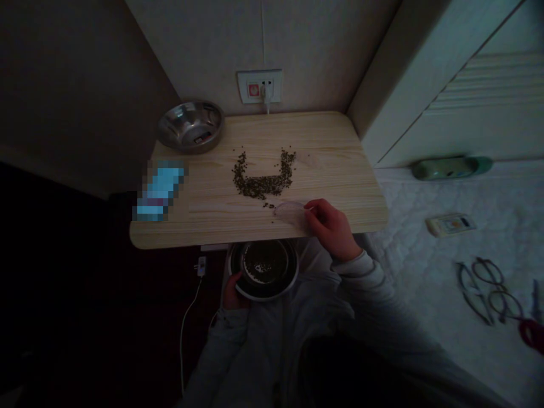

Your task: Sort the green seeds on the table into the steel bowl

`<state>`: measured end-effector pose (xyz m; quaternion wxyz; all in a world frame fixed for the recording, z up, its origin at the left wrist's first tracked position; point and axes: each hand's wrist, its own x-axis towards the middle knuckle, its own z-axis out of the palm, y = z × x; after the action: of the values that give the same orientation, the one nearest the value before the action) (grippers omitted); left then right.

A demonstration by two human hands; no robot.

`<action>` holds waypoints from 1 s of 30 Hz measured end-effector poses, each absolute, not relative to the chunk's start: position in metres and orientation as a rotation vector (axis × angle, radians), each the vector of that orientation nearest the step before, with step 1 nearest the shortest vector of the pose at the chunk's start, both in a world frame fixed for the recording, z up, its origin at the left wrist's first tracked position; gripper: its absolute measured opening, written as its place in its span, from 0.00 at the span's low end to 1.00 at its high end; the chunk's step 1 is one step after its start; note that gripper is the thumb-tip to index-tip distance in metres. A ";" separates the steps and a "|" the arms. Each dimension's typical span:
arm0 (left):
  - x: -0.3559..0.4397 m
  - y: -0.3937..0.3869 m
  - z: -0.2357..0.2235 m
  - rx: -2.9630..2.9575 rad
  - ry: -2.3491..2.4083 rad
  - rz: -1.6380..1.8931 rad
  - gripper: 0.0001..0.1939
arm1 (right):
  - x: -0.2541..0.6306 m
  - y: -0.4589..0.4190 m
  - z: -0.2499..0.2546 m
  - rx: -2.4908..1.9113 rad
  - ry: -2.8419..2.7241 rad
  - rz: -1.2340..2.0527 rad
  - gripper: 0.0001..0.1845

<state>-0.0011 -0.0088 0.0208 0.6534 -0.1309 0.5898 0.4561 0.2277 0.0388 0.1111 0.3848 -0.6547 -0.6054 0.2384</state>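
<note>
My right hand (329, 225) pinches a thin, translucent piece that looks like a round plastic disc (291, 213), held low over the front of the small wooden table (204, 218). Just beyond its left edge lie a few stray dark grains. The main heap of small dark green grains, like mung beans (263, 186), spreads on the tabletop in a U shape. Below the table's front edge, my left hand (234, 293) grips the rim of a metal bowl (293, 272), which has more of the grains inside. Most of that hand's fingers are hidden under the bowl.
A steel bowl (191, 127) stands at the table's back left, with a blurred phone (160, 190) in front. A wall socket (260, 86) holds a plug. On the bed at right lie glasses (488, 272), a small packet (450, 224) and a green case (450, 168). A cable (183, 328) hangs at left.
</note>
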 end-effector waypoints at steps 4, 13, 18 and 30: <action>-0.001 -0.008 0.018 -0.312 1.359 1.032 0.08 | 0.226 0.038 0.111 -1.648 -1.562 0.610 0.09; -0.001 -0.009 0.020 -0.262 1.383 1.018 0.09 | 0.229 0.042 0.113 -1.710 -1.514 0.549 0.10; 0.000 -0.008 0.020 -0.269 1.410 1.063 0.09 | 0.226 0.041 0.113 -1.668 -1.577 0.571 0.10; 0.001 -0.008 0.024 -0.289 1.372 1.024 0.09 | 0.226 0.042 0.113 -1.684 -1.573 0.538 0.11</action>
<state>0.0011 -0.0077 0.0237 0.6462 -0.1270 0.6031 0.4501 0.2258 0.0419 0.1129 0.3778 -0.6589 -0.6154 0.2106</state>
